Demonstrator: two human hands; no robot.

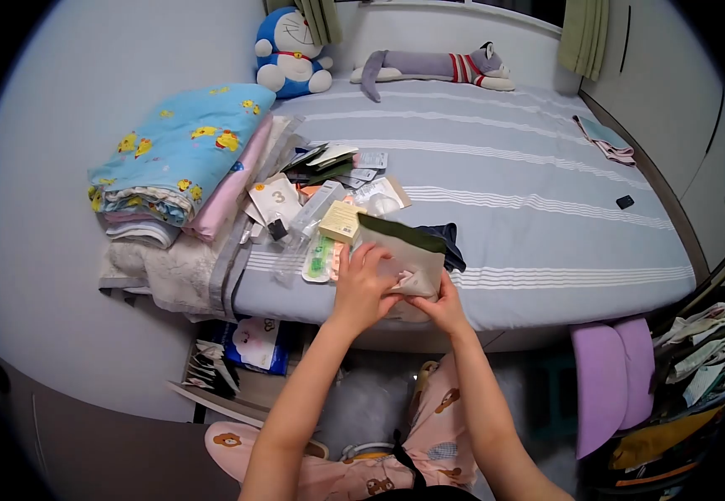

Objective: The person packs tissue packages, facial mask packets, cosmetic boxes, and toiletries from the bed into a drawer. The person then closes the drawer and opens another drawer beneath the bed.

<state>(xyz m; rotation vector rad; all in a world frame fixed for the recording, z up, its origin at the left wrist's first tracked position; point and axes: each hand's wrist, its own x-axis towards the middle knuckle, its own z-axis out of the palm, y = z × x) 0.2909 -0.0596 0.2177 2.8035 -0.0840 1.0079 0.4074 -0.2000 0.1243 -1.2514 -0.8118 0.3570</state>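
Observation:
A pale grey pouch [408, 253] with a dark green inner side along its top edge is held up at the bed's near edge. My left hand [361, 288] is closed on its left side, fingers bent over the face and thumb toward the lower middle. At the lower right corner, my right hand [444, 309] pinches the pouch. A small pinkish-white patch shows on it between my thumbs; I cannot tell what it is. Just behind my left hand sit a yellow box [342, 221] and a clear pack with green contents [319, 259]. Dark folded cloth [446, 240] lies partly behind the pouch.
Loose packets [327, 159], a white card [275, 199] and clear plastic cover the bed's left part. Folded quilts [179, 150] are stacked at left. Plush toys [291, 63] sit at the back. Below is an open drawer [245, 401]; a purple chair [600, 392] stands right.

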